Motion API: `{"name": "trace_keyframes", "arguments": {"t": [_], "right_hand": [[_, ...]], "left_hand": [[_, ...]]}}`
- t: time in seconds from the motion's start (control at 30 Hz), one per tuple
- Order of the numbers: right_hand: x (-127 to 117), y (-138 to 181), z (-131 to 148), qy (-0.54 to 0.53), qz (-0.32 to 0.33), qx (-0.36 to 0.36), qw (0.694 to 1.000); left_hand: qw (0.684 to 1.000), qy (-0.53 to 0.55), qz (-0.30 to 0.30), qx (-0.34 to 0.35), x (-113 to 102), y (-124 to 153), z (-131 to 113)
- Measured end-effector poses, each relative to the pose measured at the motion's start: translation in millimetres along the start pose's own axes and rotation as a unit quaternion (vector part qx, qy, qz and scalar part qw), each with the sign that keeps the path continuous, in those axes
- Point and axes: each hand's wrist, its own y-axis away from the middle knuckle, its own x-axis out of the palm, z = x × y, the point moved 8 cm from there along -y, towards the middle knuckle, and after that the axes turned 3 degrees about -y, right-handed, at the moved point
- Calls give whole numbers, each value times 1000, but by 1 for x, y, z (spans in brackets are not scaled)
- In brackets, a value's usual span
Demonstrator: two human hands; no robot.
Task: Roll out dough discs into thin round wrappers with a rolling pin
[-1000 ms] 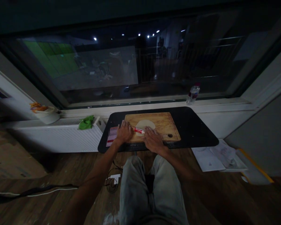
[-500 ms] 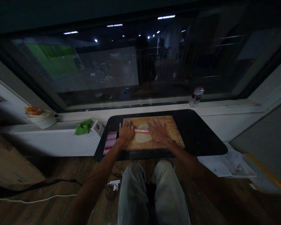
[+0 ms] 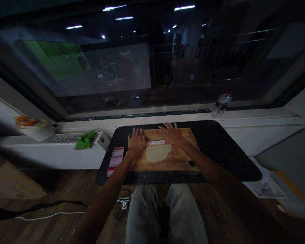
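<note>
A pale, flat sheet of dough point(image 3: 158, 154) lies on the wooden cutting board point(image 3: 176, 166), its right edge uneven. Along the dough's far edge rests a rolling pin point(image 3: 156, 142) with a red and white printed label. My left hand point(image 3: 137, 142) lies flat over the pin's left end, fingers stretched forward. Over the right end is my right hand point(image 3: 172, 134), palm down with its fingers spread. Both hands hide the pin's ends. Flour whitens the fingertips.
The board sits on a black table point(image 3: 218, 149) against the window sill. A pink and white packet point(image 3: 116, 158) lies left of the board. On the sill stands a plastic bottle point(image 3: 221, 105). A green cloth point(image 3: 85, 140) and a white bowl point(image 3: 39, 131) rest on the radiator.
The rolling pin has rolled away from me, from across the dough to its far edge, with both hands over it. More dough shows on my side. The view has shifted slightly.
</note>
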Motion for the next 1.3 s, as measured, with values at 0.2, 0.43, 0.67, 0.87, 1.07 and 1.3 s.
{"name": "trace_keyframes", "arguments": {"t": [0.2, 0.43, 0.67, 0.87, 1.07, 1.3], "right_hand": [[14, -35, -7, 1, 20, -94, 995], [21, -42, -3, -34, 78, -118, 989], [26, -21, -8, -60, 113, -113, 985], [26, -5, -7, -43, 92, -116, 988], [25, 17, -7, -37, 75, -120, 989], [32, 40, -16, -52, 66, -98, 992]], "left_hand": [[1000, 3, -3, -10, 5, 7, -1], [1000, -19, -6, -7, 11, 29, -7], [996, -52, -2, 75, 0, 67, -27], [1000, -23, 5, 21, -2, 78, -29], [1000, -2, -10, -20, 1, 88, -33], [996, 30, -79, -14, -2, 117, -45]]}}
